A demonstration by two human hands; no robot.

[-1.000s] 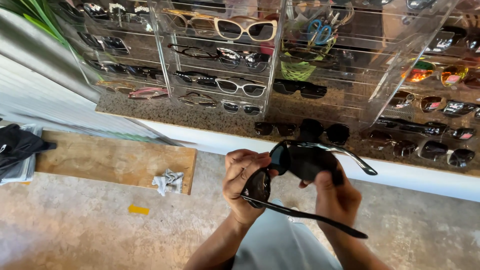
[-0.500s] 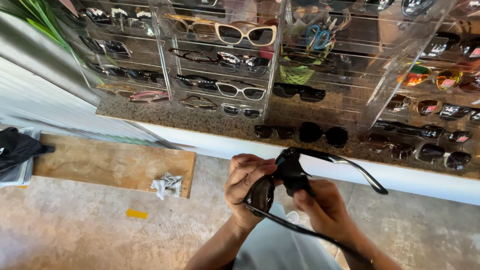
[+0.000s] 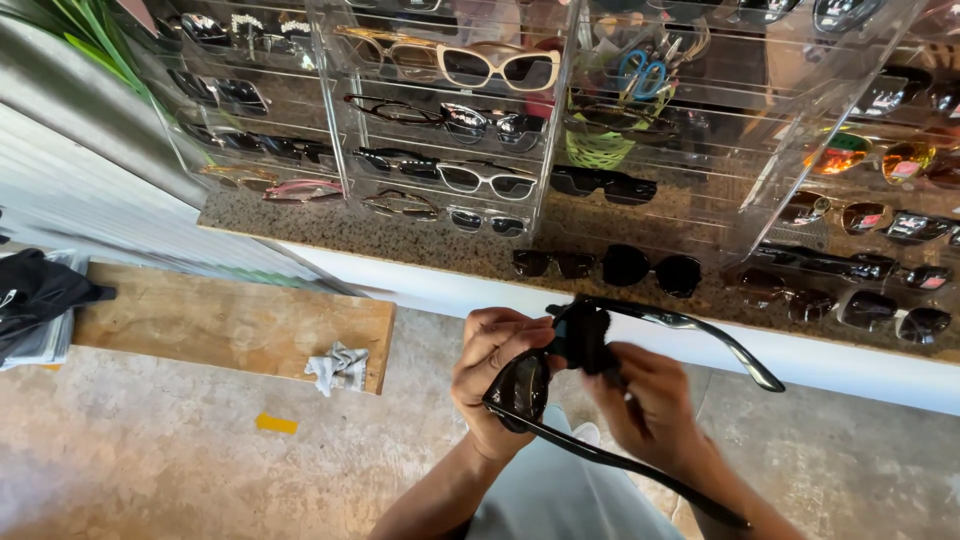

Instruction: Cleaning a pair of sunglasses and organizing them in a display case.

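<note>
Presently observed: black sunglasses (image 3: 560,400) held at waist height, well clear of the granite counter (image 3: 380,235) and in front of the clear acrylic display racks (image 3: 450,120). Left hand (image 3: 495,375) clenched around one lens (image 3: 522,385) and the frame edge, thumb and fingers wrapped. Right hand (image 3: 650,410) pinching a small dark cloth (image 3: 582,335) against the other lens, which is hidden beneath it. Both hands grasping; neither released.

Orientation: both temple arms unfolded. Upper arm (image 3: 700,335) running out to the right and slightly downward; lower arm (image 3: 620,465) trailing down to the right, past the right wrist. Long axis of the frame front lying roughly left to right, tilted, lenses turned partly toward the wearer.

Judgement on good practice for the wiping in hand: support at the rim, not on the glass; light circular strokes with the cloth; no strain on the hinges; arms kept clear of the counter edge.

Also noted: loose dark sunglasses (image 3: 650,270) on the counter, wooden board (image 3: 230,320) on the concrete floor, crumpled grey rag (image 3: 338,367) at the board's corner, black garment (image 3: 40,290) at far left.
</note>
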